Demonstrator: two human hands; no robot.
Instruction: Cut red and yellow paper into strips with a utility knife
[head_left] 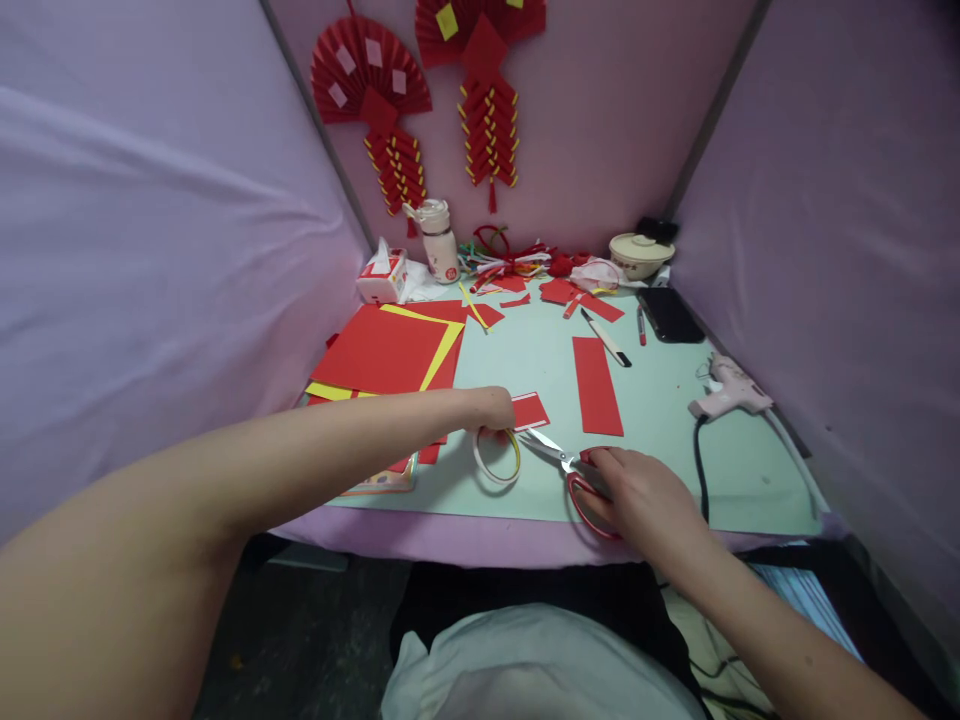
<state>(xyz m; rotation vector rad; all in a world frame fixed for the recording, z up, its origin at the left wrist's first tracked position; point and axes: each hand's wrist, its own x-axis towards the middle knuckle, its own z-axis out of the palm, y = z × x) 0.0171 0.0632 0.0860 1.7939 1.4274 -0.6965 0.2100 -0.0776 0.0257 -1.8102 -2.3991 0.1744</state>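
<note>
My left hand (491,408) is bent downward over the table, closed on a ring-shaped roll of white tape (498,481) that stands below it. Its fingertips are mostly hidden. Just beyond that hand lies a small red paper piece (531,411) with white strips along its edges. In my right hand (645,492) are red-handled scissors (568,462), fingers through the loops. Their blades are parted and point left, with the tips close to the tape roll and the small paper.
Red and yellow sheets (382,350) are stacked at left. A red paper strip (598,385), a utility knife (606,337), a phone (670,315) and a corded glue gun (731,388) lie at right. Scraps, a tissue box (382,277) and a bottle (439,243) are farther back.
</note>
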